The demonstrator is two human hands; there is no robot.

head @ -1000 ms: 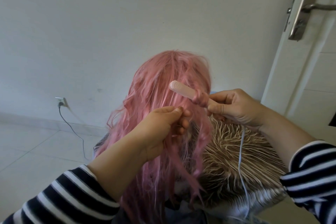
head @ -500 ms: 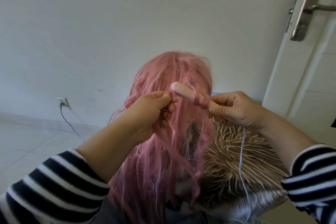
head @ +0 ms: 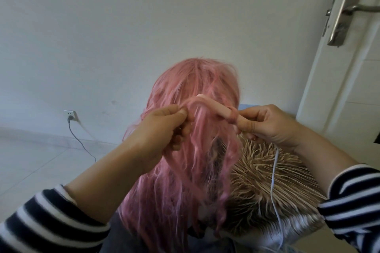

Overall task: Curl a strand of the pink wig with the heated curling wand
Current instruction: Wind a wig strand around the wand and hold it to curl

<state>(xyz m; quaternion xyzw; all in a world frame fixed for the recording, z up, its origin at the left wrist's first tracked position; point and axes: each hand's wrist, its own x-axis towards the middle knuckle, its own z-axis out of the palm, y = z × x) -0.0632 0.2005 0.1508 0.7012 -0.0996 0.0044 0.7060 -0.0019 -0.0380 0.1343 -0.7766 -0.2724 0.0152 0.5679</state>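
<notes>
Left hand raised, pinching strand over wand, right hand gripping wand, no readable writing.

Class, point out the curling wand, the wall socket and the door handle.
curling wand (head: 218, 108), head view, middle of the barrel
wall socket (head: 70, 114), head view, its faceplate
door handle (head: 341, 14), head view, metal backplate

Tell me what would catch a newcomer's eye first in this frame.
The pink wig fills the centre, hanging long in front of a plain white wall. Across its middle, the right hand holds a pale pink curling wand with hair coiled near its grip, while the left hand pinches a strand arching over the wand's tip. A spiky blond wig lies lower right.
</notes>
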